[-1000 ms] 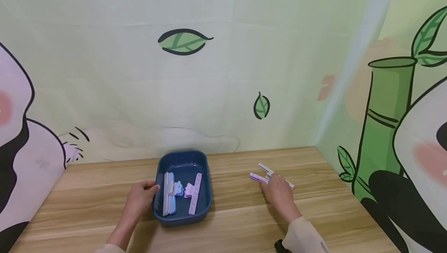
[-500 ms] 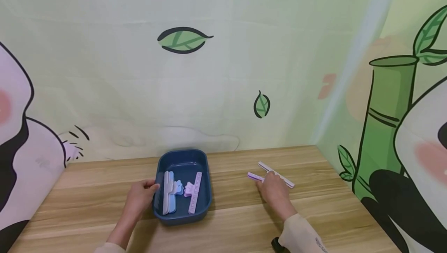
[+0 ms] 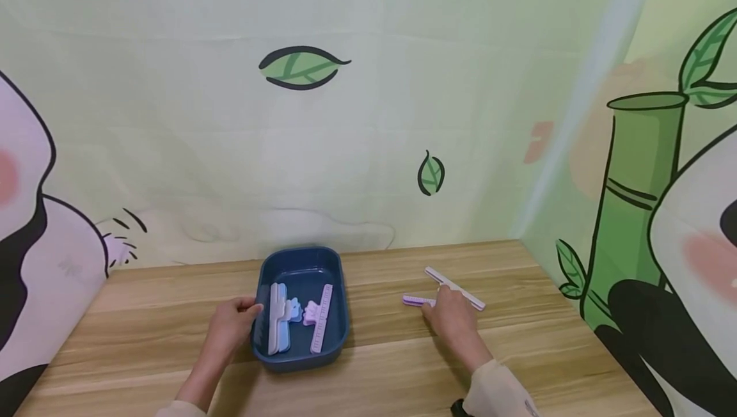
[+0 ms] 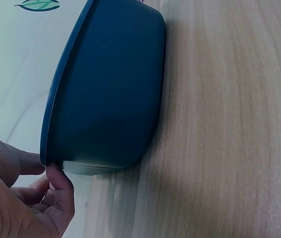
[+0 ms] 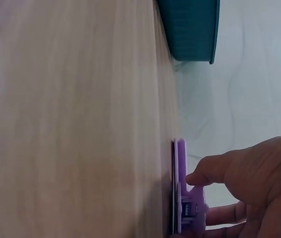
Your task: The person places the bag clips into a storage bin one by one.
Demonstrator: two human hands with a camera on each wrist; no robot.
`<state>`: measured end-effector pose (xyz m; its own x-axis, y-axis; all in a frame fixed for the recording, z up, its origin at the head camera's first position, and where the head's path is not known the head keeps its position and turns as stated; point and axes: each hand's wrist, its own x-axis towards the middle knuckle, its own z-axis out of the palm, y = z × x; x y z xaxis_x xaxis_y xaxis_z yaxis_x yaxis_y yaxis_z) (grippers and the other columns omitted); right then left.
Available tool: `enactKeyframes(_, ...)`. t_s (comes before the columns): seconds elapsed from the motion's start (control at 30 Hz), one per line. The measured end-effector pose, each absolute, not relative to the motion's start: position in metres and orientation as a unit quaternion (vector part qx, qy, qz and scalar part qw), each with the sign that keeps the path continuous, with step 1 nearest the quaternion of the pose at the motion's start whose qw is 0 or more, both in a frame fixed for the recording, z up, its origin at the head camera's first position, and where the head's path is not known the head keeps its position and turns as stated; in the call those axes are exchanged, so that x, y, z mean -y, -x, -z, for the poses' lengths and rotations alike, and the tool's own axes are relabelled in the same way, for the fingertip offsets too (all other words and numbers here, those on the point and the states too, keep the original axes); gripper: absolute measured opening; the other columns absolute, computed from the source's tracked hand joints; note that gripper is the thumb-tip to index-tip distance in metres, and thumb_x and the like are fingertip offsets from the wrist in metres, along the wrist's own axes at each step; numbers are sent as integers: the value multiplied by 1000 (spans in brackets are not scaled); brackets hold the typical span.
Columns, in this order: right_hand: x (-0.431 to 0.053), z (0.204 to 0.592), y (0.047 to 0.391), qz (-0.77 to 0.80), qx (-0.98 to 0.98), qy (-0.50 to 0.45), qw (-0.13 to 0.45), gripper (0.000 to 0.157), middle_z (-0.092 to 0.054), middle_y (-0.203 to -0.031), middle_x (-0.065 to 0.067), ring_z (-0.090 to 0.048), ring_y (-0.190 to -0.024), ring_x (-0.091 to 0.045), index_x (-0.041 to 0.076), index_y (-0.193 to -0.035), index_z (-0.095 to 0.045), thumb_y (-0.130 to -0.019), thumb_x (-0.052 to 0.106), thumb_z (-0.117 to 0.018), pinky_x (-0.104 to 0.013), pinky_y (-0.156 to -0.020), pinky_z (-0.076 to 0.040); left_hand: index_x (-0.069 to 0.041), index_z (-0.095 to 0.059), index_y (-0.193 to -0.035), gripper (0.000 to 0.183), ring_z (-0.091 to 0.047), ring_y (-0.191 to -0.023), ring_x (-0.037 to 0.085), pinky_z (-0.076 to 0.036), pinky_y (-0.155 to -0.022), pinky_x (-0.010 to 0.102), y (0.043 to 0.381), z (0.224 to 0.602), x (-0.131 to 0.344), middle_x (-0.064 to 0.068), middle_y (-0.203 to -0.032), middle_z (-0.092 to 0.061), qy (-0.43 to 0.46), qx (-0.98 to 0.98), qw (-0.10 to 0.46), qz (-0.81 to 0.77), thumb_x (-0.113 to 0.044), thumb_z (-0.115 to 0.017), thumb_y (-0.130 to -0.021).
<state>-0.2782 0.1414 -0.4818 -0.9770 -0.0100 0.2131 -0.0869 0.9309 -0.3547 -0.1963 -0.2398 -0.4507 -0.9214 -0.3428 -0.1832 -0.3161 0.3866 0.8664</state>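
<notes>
My left hand pinches the left rim of a dark blue plastic tub; the left wrist view shows thumb and fingers at the rim's corner. Right of the tub, my right hand grips a purple bag clip by its spring handle, low over the table. One end of that clip shows past the fingers in the head view. A white bag clip lies slanted just behind the right hand. Inside the tub are a pink clip and, at the left, white and blue clips side by side.
The wood-grain table runs back to a pale green printed curtain. On the right, another curtain side borders the table.
My right hand has shifted slightly left and turned the purple clip to lie nearly sideways, its end further left of the white clip. The left hand and tub have stayed in place.
</notes>
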Motion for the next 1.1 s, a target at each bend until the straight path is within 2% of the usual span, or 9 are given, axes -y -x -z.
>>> enactKeyframes(0.13, -143, 478, 271, -200, 973, -35, 108, 24, -61, -73, -15, -55, -63, -25, -6, -88, -63, -80, 14, -74, -46, -56, -51, 13, -58, -134, 36, -57, -94, 32, -52, -71, 29, 196, 451, 240, 27, -113, -61, -194, 835, 13, 515, -9, -55, -107)
enactKeyframes(0.27, -144, 474, 265, -236, 964, -45, 112, 18, -52, -67, -9, -49, -60, -23, 0, -75, -56, -78, 9, -72, -40, -52, -44, 14, -57, -134, 36, -57, -92, 31, -52, -70, 29, 196, 451, 240, 26, -112, -61, -190, 836, 14, 515, -10, -55, -107)
enactKeyframes(0.43, -148, 467, 257, -271, 951, -64, 132, 39, -32, -62, 2, -33, -56, -15, 13, -61, -37, -78, 5, -71, -31, -49, -28, 13, -56, -136, 37, -58, -92, 31, -53, -70, 29, 196, 450, 240, 26, -112, -61, -192, 833, 12, 518, -10, -54, -107)
enactKeyframes(0.5, -149, 465, 254, -274, 947, -73, 150, 36, -37, -62, 2, -35, -57, -15, 11, -60, -41, -78, 5, -72, -32, -50, -31, 13, -56, -136, 37, -58, -93, 32, -52, -70, 29, 196, 450, 240, 27, -113, -61, -191, 832, 12, 520, -10, -54, -107)
enactKeyframes(0.57, -151, 462, 252, -279, 943, -77, 164, 28, -47, -64, -2, -42, -59, -17, 7, -61, -50, -77, 5, -73, -34, -52, -38, 14, -56, -136, 37, -57, -95, 32, -52, -71, 29, 196, 450, 240, 27, -114, -60, -190, 832, 12, 521, -10, -54, -107)
enactKeyframes(0.67, -153, 458, 248, -293, 936, -74, 179, 10, -63, -71, -8, -54, -64, -22, 0, -74, -68, -78, 6, -74, -40, -59, -49, 14, -56, -135, 37, -57, -95, 33, -52, -72, 29, 196, 450, 240, 27, -115, -61, -188, 834, 12, 518, -10, -53, -107)
enactKeyframes(0.7, -154, 457, 247, -300, 934, -72, 180, 9, -65, -74, -10, -56, -65, -23, -2, -79, -71, -78, 6, -75, -41, -61, -50, 14, -56, -135, 37, -57, -96, 33, -52, -72, 29, 196, 450, 240, 27, -115, -61, -188, 835, 12, 517, -10, -53, -107)
enactKeyframes(0.87, -156, 451, 244, -323, 923, -74, 194, 21, -68, -82, -14, -60, -69, -22, -12, -95, -72, -82, 4, -75, -37, -62, -53, 13, -56, -136, 37, -57, -97, 34, -52, -73, 29, 196, 450, 240, 27, -116, -60, -192, 835, 9, 515, -10, -53, -108)
enactKeyframes(1.1, -156, 445, 244, -348, 904, -84, 233, 26, -70, -86, -18, -66, -74, -26, -13, -100, -71, -81, 3, -78, -40, -66, -56, 13, -56, -136, 37, -57, -97, 33, -52, -72, 29, 197, 452, 240, 27, -116, -60, -196, 834, 8, 516, -11, -54, -108)
